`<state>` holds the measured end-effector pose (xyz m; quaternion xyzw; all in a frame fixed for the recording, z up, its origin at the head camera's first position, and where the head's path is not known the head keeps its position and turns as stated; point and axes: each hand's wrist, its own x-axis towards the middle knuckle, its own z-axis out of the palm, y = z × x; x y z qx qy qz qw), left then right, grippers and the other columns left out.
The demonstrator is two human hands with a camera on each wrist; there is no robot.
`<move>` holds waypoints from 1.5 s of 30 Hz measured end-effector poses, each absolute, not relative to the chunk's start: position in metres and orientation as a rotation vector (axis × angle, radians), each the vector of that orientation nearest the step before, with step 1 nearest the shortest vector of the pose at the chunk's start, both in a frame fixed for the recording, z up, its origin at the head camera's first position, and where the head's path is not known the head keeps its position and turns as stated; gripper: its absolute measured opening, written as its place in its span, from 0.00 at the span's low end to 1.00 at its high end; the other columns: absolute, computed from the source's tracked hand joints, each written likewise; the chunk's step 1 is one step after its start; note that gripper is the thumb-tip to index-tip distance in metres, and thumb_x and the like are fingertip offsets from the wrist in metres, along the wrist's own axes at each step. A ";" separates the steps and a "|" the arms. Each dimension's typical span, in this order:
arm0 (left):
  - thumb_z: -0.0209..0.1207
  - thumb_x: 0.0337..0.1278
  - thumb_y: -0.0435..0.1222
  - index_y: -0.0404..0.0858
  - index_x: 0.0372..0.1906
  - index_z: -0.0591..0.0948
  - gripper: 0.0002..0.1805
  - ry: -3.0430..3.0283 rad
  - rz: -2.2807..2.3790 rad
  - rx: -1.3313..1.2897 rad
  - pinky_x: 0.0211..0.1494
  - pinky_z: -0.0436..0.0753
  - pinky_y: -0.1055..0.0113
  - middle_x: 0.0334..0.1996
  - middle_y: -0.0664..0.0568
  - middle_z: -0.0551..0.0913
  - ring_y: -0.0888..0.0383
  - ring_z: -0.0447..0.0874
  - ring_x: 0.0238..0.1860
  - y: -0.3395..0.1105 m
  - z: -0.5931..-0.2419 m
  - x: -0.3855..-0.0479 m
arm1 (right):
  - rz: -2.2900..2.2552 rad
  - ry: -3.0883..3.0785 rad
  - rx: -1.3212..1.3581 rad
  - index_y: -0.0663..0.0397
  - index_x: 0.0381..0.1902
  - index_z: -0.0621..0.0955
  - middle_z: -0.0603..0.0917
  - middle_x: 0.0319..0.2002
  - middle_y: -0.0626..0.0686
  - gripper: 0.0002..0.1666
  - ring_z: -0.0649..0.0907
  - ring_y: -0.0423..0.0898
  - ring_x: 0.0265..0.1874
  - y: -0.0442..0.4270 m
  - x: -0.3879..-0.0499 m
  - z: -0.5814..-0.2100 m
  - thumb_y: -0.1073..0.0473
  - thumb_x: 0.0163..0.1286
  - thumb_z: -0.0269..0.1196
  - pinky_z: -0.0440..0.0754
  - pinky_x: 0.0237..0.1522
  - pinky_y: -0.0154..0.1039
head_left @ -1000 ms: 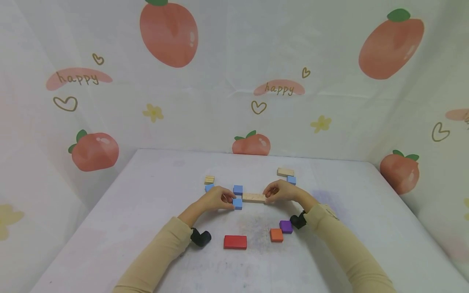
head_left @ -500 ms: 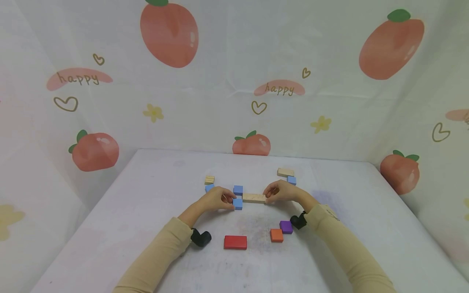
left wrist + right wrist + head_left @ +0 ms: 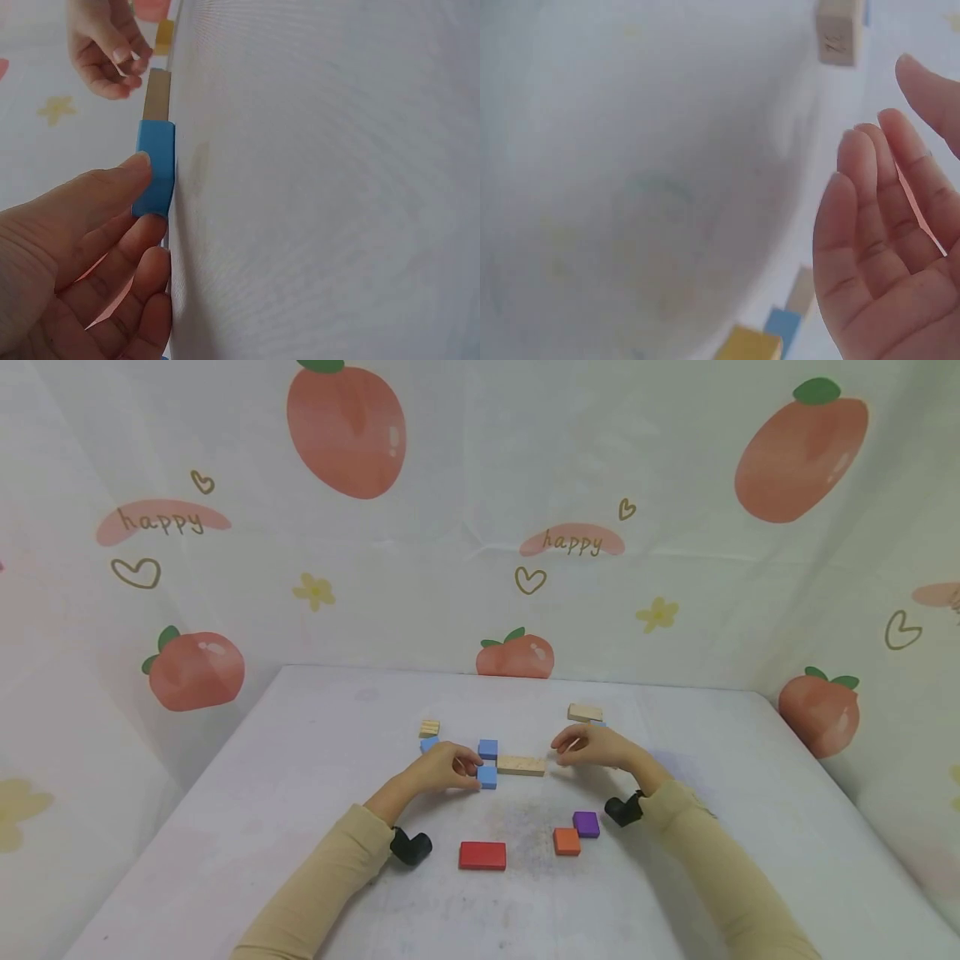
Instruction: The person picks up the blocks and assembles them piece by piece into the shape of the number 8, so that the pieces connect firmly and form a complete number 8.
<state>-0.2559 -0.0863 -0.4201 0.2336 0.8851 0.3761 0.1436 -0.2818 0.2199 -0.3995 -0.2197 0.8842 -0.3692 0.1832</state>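
Observation:
In the head view, my left hand [image 3: 442, 767] pinches a small blue block [image 3: 487, 777] between thumb and fingers; the left wrist view shows the thumb [image 3: 120, 180] on the face of that block [image 3: 159, 169]. A long plain wooden block [image 3: 521, 766] lies just right of it, and a second blue block [image 3: 488, 749] lies behind. My right hand [image 3: 596, 747] hovers past the wooden block's right end, apart from it. The right wrist view shows this hand [image 3: 892, 217] with relaxed fingers and nothing in it, near the wooden block's marked end [image 3: 838, 34].
Nearer me lie a red block [image 3: 482, 856], an orange block [image 3: 567, 842] and a purple block [image 3: 587, 824]. A ridged wooden piece [image 3: 430, 728] and a blue block [image 3: 430, 744] sit back left. Back right is another wooden block [image 3: 585, 712]; a yellow block [image 3: 750, 345] shows in the right wrist view.
My right hand has let go of the long wooden block's right end and moved right and slightly up. The left hand and the blocks have stayed in place.

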 end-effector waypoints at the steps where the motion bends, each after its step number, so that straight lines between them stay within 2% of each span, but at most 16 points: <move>1: 0.68 0.45 0.35 0.33 0.45 0.82 0.19 2.551 1.086 0.675 0.35 0.74 0.75 0.33 0.49 0.83 0.63 0.74 0.31 -0.086 -0.420 -0.256 | -1.044 2.515 -0.631 0.63 0.47 0.80 0.83 0.44 0.60 0.20 0.81 0.48 0.44 0.223 -0.281 -0.398 0.57 0.60 0.66 0.78 0.45 0.38; 5: 0.68 0.45 0.35 0.33 0.45 0.82 0.18 2.552 1.091 0.682 0.34 0.74 0.76 0.34 0.48 0.84 0.63 0.75 0.31 -0.087 -0.420 -0.256 | -1.058 2.601 -0.590 0.63 0.46 0.80 0.83 0.43 0.60 0.19 0.81 0.46 0.42 0.238 -0.280 -0.396 0.57 0.60 0.65 0.78 0.44 0.36; 11: 0.68 0.45 0.35 0.33 0.45 0.82 0.18 2.557 1.089 0.690 0.35 0.75 0.76 0.34 0.48 0.84 0.64 0.75 0.31 -0.087 -0.421 -0.256 | -1.079 2.680 -0.405 0.64 0.46 0.80 0.83 0.40 0.58 0.19 0.79 0.43 0.36 0.260 -0.275 -0.397 0.57 0.61 0.65 0.76 0.38 0.33; 22: 0.68 0.45 0.35 0.33 0.45 0.82 0.18 2.567 1.081 0.679 0.36 0.75 0.76 0.34 0.49 0.85 0.64 0.75 0.32 -0.087 -0.422 -0.256 | -1.089 2.725 -0.137 0.64 0.52 0.77 0.81 0.44 0.59 0.28 0.80 0.49 0.45 0.287 -0.263 -0.405 0.50 0.60 0.66 0.74 0.40 0.34; 26: 0.68 0.45 0.36 0.34 0.45 0.83 0.18 2.574 1.082 0.672 0.35 0.75 0.76 0.34 0.49 0.85 0.64 0.75 0.31 -0.087 -0.423 -0.256 | -1.088 2.731 -0.103 0.64 0.53 0.76 0.80 0.46 0.61 0.30 0.79 0.51 0.47 0.290 -0.260 -0.408 0.50 0.58 0.67 0.73 0.40 0.33; 34: 0.68 0.45 0.35 0.33 0.44 0.82 0.18 2.574 1.089 0.696 0.36 0.76 0.76 0.34 0.48 0.85 0.64 0.77 0.32 -0.088 -0.423 -0.255 | -1.023 2.709 -0.041 0.64 0.53 0.76 0.79 0.47 0.62 0.31 0.77 0.51 0.46 0.291 -0.258 -0.412 0.51 0.56 0.68 0.73 0.43 0.38; 45: 0.68 0.45 0.35 0.33 0.45 0.82 0.18 2.564 1.092 0.680 0.37 0.76 0.75 0.34 0.49 0.84 0.64 0.75 0.32 -0.087 -0.421 -0.254 | -1.003 2.716 -0.048 0.67 0.51 0.76 0.79 0.41 0.58 0.30 0.76 0.48 0.41 0.286 -0.258 -0.410 0.53 0.56 0.68 0.71 0.37 0.33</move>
